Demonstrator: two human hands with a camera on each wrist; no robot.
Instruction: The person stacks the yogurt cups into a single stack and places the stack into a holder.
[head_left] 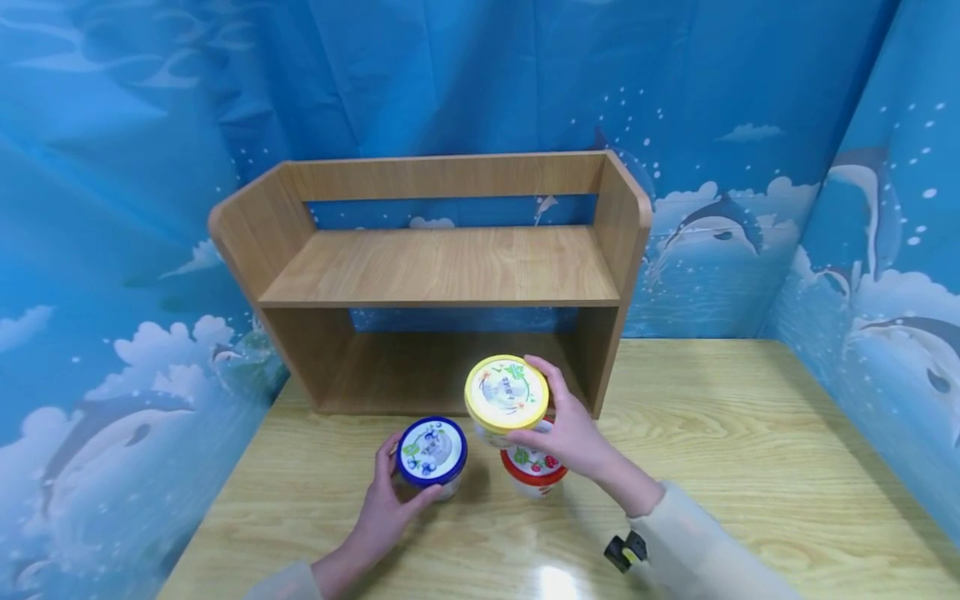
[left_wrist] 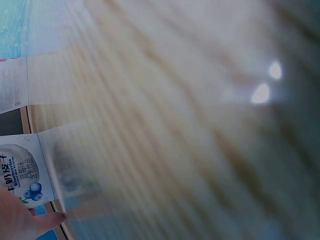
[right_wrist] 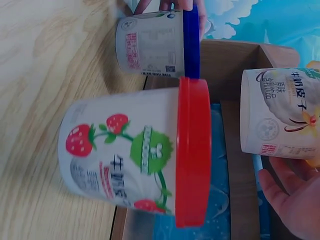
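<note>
In the head view, a yogurt-style tub with a yellow lid is held up off the table by my right hand, thumb at the front and fingers at the far right side. My left hand grips a blue-lidded tub with blueberries on it, which stands on the table. Between them, partly hidden by the raised tub, is a red-lidded strawberry tub. The right wrist view shows this strawberry tub up close, untouched, with the vanilla-flower side of the yellow-lidded tub beyond it.
A two-level wooden shelf stands behind the tubs on the wood-grain table. Blue curtains with dolphins hang at the back and sides. A small black clip-like piece sits at my right sleeve.
</note>
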